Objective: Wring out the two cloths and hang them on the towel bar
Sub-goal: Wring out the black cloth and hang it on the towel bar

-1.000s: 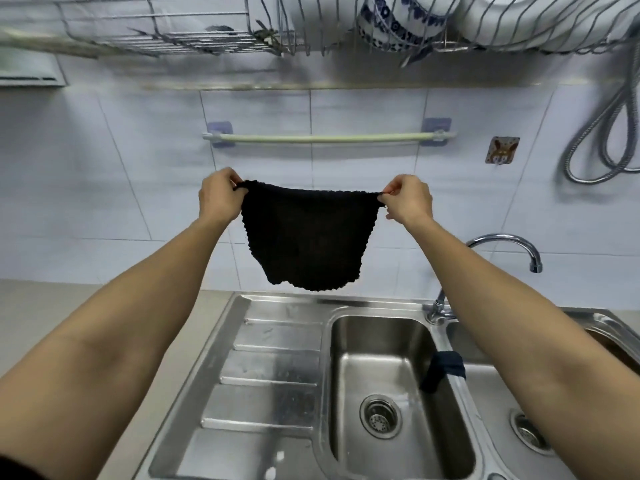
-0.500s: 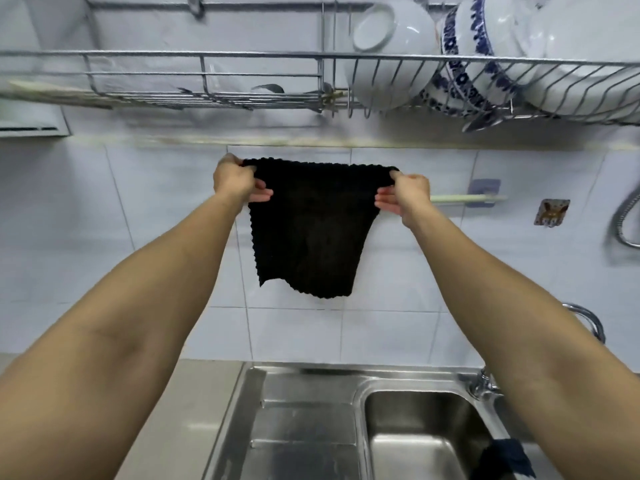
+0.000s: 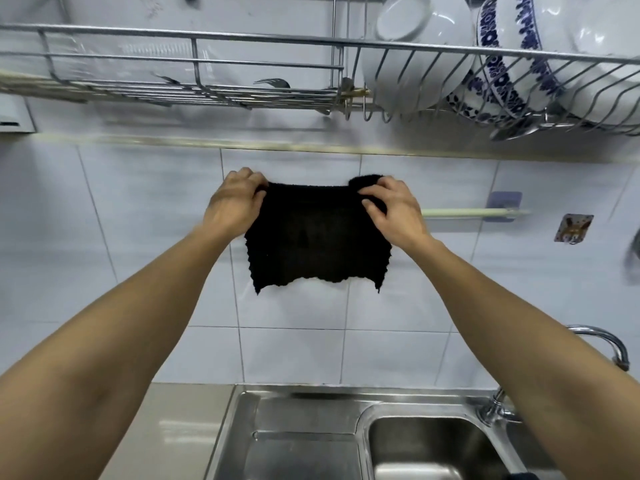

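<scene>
Black cloth [image 3: 317, 237] pinched by left hand [image 3: 232, 202] and right hand [image 3: 393, 211].

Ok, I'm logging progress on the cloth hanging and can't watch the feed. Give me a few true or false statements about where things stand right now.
1. Both hands grip the top edge of the black cloth: left hand, right hand. True.
2. The cloth is held up in front of the towel bar. True.
3. The dish rack is empty. False: bowls sit in its right part.
4. The cloth is white. False: it is black.
5. The faucet is pouring water into the sink. False: no water shows.
</scene>
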